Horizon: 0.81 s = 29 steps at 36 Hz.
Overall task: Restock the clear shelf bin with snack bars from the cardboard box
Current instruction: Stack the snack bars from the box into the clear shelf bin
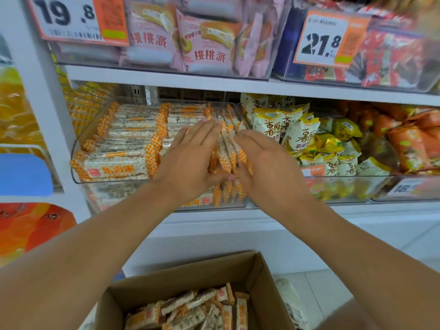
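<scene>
Mid-frame, inside the clear shelf bin (pixel 78 148): a bundle of snack bars (pixel 228 151) stood on edge, pressed between the left hand (pixel 190 156) and the right hand (pixel 266 163). Both hands flat, fingers straight, palms facing each other, squeezing rather than gripping. Left part of the bin already filled with bars in neat flat rows (pixel 128 139). More loose bars (pixel 190 310) in the open cardboard box (pixel 269 289) at the bottom centre of the frame.

Likely risks: bundle held by palm pressure alone, so easing off unevenly could let bars fan out, topple over the neat rows or slide over the bin's low front wall toward the box or floor. Slippery wrappers, so possible squirting upward. Yellow snack packets (pixel 302 136) just to the right, across the bin wall; stray bars could cross over.
</scene>
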### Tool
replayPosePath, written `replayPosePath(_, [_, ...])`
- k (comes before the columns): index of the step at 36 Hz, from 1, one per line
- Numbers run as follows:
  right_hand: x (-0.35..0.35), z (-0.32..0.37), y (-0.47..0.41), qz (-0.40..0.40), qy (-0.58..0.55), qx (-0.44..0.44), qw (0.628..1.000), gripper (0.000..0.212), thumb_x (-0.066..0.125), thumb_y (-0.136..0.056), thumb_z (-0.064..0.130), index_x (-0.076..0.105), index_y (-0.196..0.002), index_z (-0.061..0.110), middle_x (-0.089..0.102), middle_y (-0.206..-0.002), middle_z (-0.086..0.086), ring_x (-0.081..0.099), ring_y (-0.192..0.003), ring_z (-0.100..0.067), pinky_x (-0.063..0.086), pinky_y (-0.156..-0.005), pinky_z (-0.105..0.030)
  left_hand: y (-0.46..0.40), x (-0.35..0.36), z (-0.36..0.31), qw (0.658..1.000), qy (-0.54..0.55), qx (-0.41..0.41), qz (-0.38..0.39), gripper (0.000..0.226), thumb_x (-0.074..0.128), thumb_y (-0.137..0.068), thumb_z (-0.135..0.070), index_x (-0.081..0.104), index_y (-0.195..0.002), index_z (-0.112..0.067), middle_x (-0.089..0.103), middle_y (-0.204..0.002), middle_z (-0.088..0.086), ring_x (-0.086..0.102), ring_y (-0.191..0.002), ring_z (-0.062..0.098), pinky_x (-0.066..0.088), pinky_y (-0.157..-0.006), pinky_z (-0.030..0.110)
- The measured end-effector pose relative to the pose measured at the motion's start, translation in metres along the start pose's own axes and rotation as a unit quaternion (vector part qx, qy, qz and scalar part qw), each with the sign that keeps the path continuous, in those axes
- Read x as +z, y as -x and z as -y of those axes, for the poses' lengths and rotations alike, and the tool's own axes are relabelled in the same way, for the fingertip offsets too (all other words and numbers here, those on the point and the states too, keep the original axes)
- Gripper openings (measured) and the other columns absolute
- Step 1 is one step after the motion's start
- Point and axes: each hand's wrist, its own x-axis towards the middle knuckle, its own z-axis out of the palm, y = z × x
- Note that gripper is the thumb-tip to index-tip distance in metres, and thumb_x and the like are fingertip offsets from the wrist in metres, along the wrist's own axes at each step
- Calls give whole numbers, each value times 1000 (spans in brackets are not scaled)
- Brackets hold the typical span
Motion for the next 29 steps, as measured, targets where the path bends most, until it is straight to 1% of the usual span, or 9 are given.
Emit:
replayPosePath(3, [-8,22,25,-68,-94,12,993,14,58,-86,28,68,-91,20,66,-88,3,61,-81,-18,51,-67,-33,18,-9,3,997,15,24,-69,88,43,-81,-72,43,-145,-12,44,-149,7,38,-140,25,30,-116,43])
replayPosePath(6, [19,29,55,25,-196,34,980,30,48,-85,36,46,-57,26,44,-52,7,46,-53,-16,39,-50,-32,49,-9,7,987,40,49,-145,43,55,-89,-57,61,-103,-16,63,-96,1,58,-91,24,47,-77,39])
replayPosePath(8, [51,26,83,194,-219,20,956,31,49,-89,37,52,-61,25,52,-56,5,51,-56,-15,45,-55,-36,80,3,6,998,58,17,-30,32,52,-92,-53,56,-93,-22,59,-82,-5,57,-75,21,46,-65,35])
replayPosePath(10, [90,20,120,426,-185,29,885,23,58,-93,39,68,-98,19,68,-95,-2,64,-87,-21,53,-79,-44,118,29,7,978,38,-22,205,31,51,-94,-55,53,-102,-25,60,-92,-3,58,-83,20,46,-68,35])
replayPosePath(13, [141,8,190,598,-121,105,785,73,75,-83,45,47,-139,8,55,-134,-12,54,-123,-34,47,-98,-42,186,81,15,889,-51,-74,448,57,55,-90,-58,47,-134,-22,56,-130,4,55,-116,25,48,-92,39])
replayPosePath(17, [169,9,264,495,-219,370,755,106,86,-73,42,23,-154,12,39,-149,-13,41,-136,-34,40,-108,-38,276,139,18,827,22,-289,482,91,67,-81,-62,31,-149,-14,39,-144,12,46,-129,34,43,-104,43])
replayPosePath(21, [198,15,298,451,-284,558,636,120,90,-68,42,13,-156,15,35,-156,-8,38,-140,-30,36,-111,-38,337,176,7,768,99,-390,498,119,74,-76,-60,-1,-158,-17,6,-164,12,27,-144,35,33,-113,40])
replayPosePath(24, [213,18,299,442,-313,619,569,116,86,-70,51,18,-156,13,34,-157,-7,37,-140,-30,36,-110,-39,360,195,4,725,174,-460,483,133,83,-71,-52,-13,-156,-15,6,-165,11,20,-149,31,27,-118,37])
replayPosePath(29, [235,21,289,444,-303,625,566,116,86,-73,45,14,-157,11,30,-160,-9,36,-142,-30,38,-102,-37,357,223,-3,603,317,-648,341,105,88,-73,-29,21,-152,-10,37,-154,10,38,-140,31,36,-113,40])
